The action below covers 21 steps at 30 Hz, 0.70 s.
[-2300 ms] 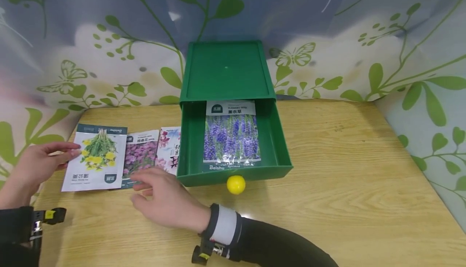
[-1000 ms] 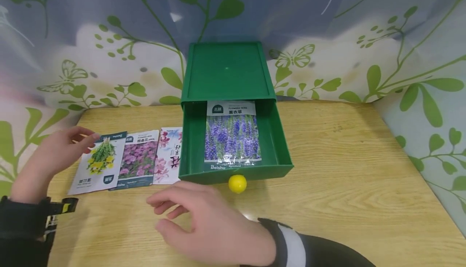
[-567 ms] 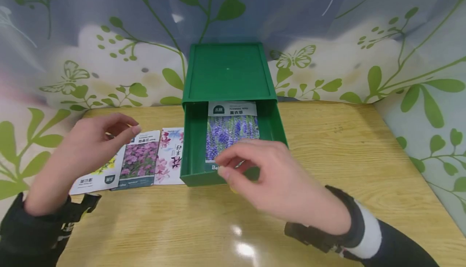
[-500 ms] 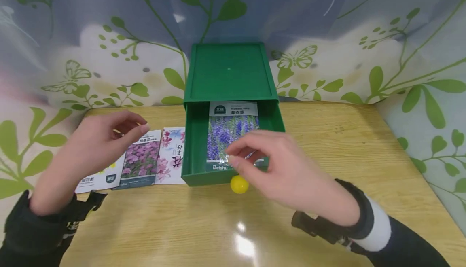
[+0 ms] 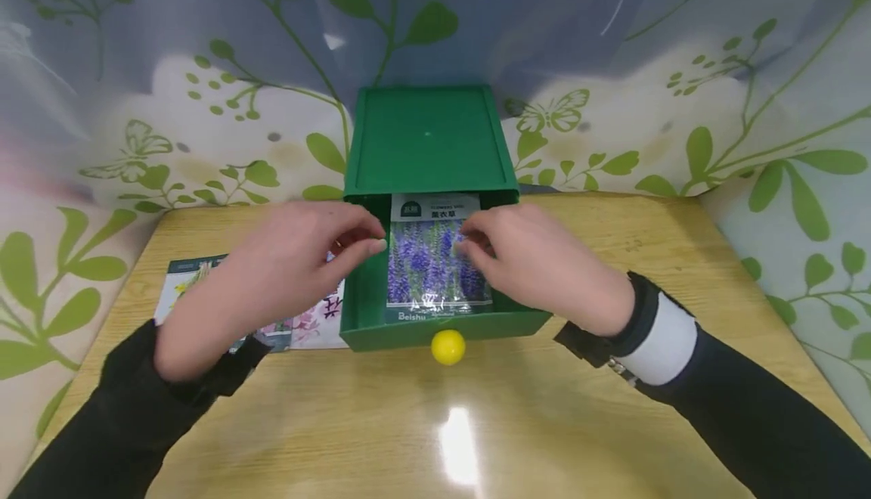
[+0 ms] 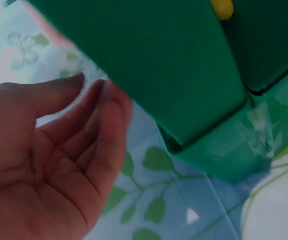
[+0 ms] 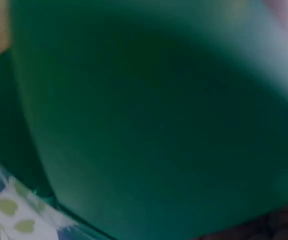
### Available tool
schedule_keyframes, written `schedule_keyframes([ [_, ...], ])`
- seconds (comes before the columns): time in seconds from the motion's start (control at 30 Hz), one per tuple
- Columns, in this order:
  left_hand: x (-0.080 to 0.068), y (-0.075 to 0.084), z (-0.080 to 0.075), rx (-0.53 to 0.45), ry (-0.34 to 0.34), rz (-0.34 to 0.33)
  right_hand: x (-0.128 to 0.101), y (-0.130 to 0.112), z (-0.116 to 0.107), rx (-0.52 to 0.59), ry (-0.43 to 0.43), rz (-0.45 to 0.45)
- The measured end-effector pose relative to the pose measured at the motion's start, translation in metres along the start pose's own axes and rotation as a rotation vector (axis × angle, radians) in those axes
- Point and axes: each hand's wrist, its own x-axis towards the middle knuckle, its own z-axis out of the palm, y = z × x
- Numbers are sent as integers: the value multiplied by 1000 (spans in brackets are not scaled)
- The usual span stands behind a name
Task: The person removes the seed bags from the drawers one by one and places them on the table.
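A lavender seed packet (image 5: 435, 268) lies face up in the pulled-out green drawer (image 5: 445, 325). My left hand (image 5: 286, 264) reaches to the drawer's left wall, thumb and fingers loosely curved. In the left wrist view that hand (image 6: 59, 150) has nothing between its fingertips, close beside the green plastic side. My right hand (image 5: 537, 264) comes in over the drawer's right wall, its fingertips overlapping the packet's right part. The right wrist view is mostly filled by blurred green plastic (image 7: 144, 125).
The green drawer box (image 5: 429, 140) stands against a patterned cloth backdrop (image 5: 578, 30). A yellow ball knob (image 5: 448, 347) sticks out of the drawer front. More seed packets, including a pink-flowered one (image 5: 320, 325), lie left of the drawer on the wooden table (image 5: 633, 257), partly covered by my left arm.
My left hand has left the yellow-flower packet and moved right to the drawer. My right hand has swung from the packets on the left across to the drawer's right side.
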Motion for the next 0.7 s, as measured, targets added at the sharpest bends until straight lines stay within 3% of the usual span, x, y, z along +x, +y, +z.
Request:
schedule_keyframes([
  [0.1,14,7,9,80,-50,27,7,2,4,-99,-27,2],
  [0.2,24,13,17,223,-76,54,11,2,7,-198,-47,8],
  [0.4,32,25,29,477,-98,63,12,2,11,-344,-91,-5],
  [0.57,33,32,34,565,-128,63,12,3,14,-407,-72,-62],
  [0.7,34,33,35,552,-173,70,13,3,16,-390,-73,-52],
])
